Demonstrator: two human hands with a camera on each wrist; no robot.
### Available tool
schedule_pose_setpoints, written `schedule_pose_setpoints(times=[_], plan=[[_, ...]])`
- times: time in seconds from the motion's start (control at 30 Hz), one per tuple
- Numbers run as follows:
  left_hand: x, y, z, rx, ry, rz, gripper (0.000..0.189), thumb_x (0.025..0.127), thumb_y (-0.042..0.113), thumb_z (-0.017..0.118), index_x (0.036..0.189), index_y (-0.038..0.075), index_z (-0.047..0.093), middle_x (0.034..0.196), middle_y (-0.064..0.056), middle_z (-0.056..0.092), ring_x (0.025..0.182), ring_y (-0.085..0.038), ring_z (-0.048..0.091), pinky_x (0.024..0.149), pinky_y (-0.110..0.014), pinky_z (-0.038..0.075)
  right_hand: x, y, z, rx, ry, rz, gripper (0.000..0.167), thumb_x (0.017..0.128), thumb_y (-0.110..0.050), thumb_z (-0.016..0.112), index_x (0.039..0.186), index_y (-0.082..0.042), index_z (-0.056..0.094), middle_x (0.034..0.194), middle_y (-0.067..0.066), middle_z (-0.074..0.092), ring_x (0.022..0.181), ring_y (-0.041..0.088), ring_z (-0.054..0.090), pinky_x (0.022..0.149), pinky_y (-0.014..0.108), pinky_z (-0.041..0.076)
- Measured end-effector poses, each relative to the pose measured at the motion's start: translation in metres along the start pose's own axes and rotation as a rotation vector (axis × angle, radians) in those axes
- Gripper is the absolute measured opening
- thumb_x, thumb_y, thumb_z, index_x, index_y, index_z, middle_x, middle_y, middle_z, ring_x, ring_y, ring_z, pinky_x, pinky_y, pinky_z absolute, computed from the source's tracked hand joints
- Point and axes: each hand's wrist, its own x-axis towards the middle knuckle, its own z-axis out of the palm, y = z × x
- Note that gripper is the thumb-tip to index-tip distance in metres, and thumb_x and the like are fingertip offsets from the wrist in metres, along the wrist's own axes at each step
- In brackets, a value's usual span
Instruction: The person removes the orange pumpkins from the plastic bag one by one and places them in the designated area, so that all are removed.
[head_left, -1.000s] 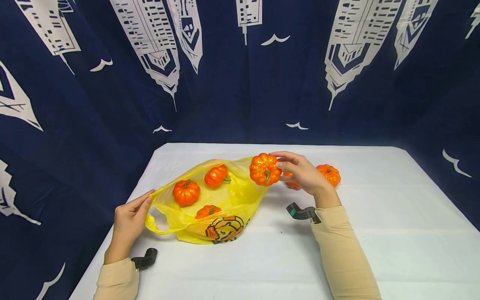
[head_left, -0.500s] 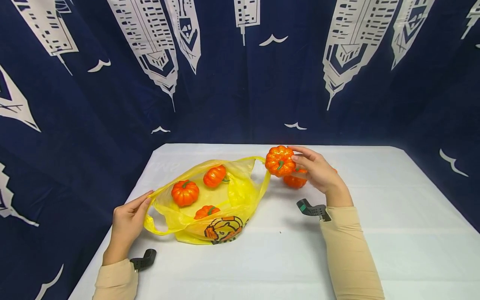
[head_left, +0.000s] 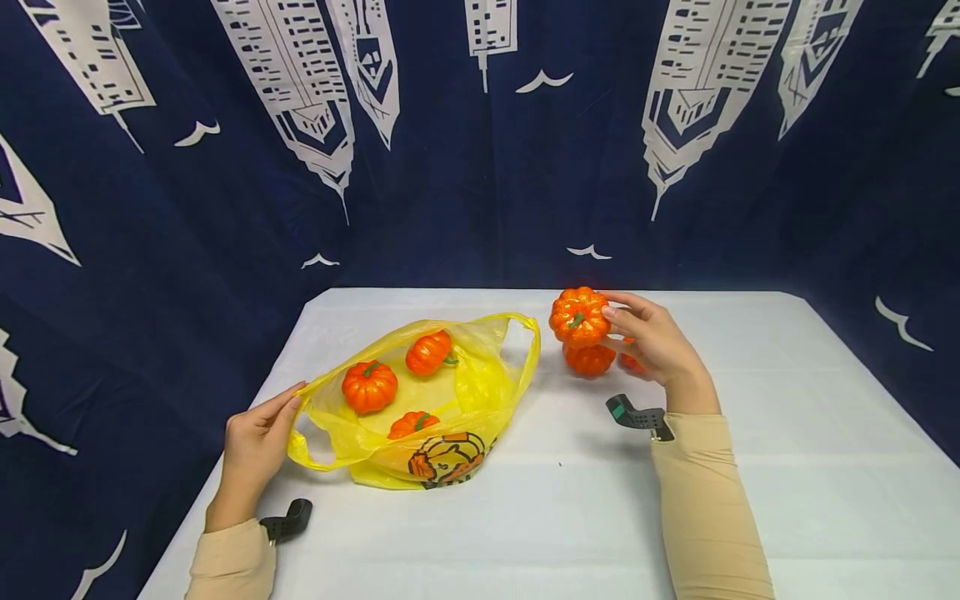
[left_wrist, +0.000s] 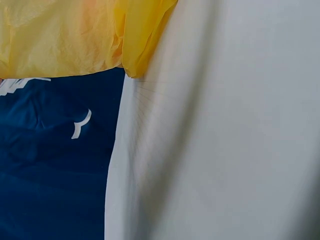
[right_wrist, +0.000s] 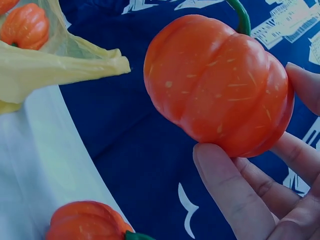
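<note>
A yellow plastic bag (head_left: 480, 400) lies on its side with its mouth spread. Inside it show three small orange pumpkins with green stems, one a ribbed pumpkin (head_left: 370, 387) at the left. My left hand (head_left: 258, 450) pinches the bag's rim at its left corner. Up off the table, right of the bag, my right hand (head_left: 652, 342) grips an orange pumpkin (head_left: 580, 317) between thumb and fingers. The right wrist view shows this held pumpkin (right_wrist: 215, 85) close up, its stem pointing upward. Only the bag, not the left hand's grip, appears in the left wrist view.
Behind the held pumpkin, another pumpkin (head_left: 589, 360) sits on the white table (head_left: 540, 525). A further pumpkin (head_left: 632, 360) is partly hidden by the right hand. The bag's loop handle (head_left: 531, 342) stands up on its right side. A navy printed curtain (head_left: 450, 208) hangs behind.
My right hand has carried the pumpkin rightward from over the bag's right edge, and the handle there has come into view. The left hand has stayed at the bag's corner.
</note>
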Motion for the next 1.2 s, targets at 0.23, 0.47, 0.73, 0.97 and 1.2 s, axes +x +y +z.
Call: schedule_pose_setpoints(times=[0.23,0.47,0.73,0.97,1.2], plan=[[0.000,0.001,-0.001,0.005,-0.004,-0.008,0.024,0.088,-0.013,0.066,0.111,-0.010,0.072,0.108,-0.027,0.071,0.098,0.022,0.058,0.077,-0.001,0.049,-0.003,0.001,-0.013,0.093,0.067,-0.014,0.037,0.098,-0.026,0.066,0.131,-0.017,0.055,0.110,-0.009,0.064,0.091,0.006,0.068,0.081,0.019,0.060],[0.000,0.002,-0.001,0.000,-0.003,-0.011,0.024,0.088,-0.013,0.067,0.111,-0.010,0.072,0.108,-0.027,0.071,0.098,0.022,0.059,0.077,-0.001,0.050,-0.008,0.005,-0.028,0.145,0.117,-0.063,0.033,0.097,-0.024,0.068,0.127,-0.016,0.056,0.104,-0.009,0.066,0.087,0.005,0.069,0.080,0.020,0.060],[-0.001,0.002,0.000,0.005,0.001,-0.019,0.023,0.088,-0.012,0.067,0.111,-0.011,0.072,0.109,-0.004,0.071,0.097,0.021,0.060,0.076,-0.002,0.050,-0.016,0.006,-0.047,0.182,0.203,-0.062,0.042,0.095,-0.026,0.069,0.133,-0.016,0.054,0.111,-0.009,0.061,0.088,0.007,0.066,0.077,0.017,0.060],[-0.001,0.002,0.000,0.002,-0.009,-0.027,0.023,0.089,-0.012,0.066,0.111,-0.010,0.072,0.109,-0.025,0.071,0.097,0.022,0.058,0.076,-0.001,0.050,-0.025,0.010,-0.064,0.225,0.299,-0.027,0.068,0.093,-0.028,0.072,0.150,-0.010,0.041,0.117,-0.009,0.052,0.089,0.005,0.066,0.074,0.017,0.060],[-0.001,0.003,-0.001,0.002,-0.010,-0.026,0.024,0.090,-0.011,0.066,0.112,-0.009,0.071,0.109,-0.026,0.071,0.098,0.023,0.058,0.076,-0.001,0.049,-0.031,0.015,-0.077,0.315,0.404,-0.011,0.066,0.090,-0.026,0.075,0.149,-0.014,0.047,0.111,-0.009,0.057,0.086,0.007,0.066,0.071,0.020,0.061]])
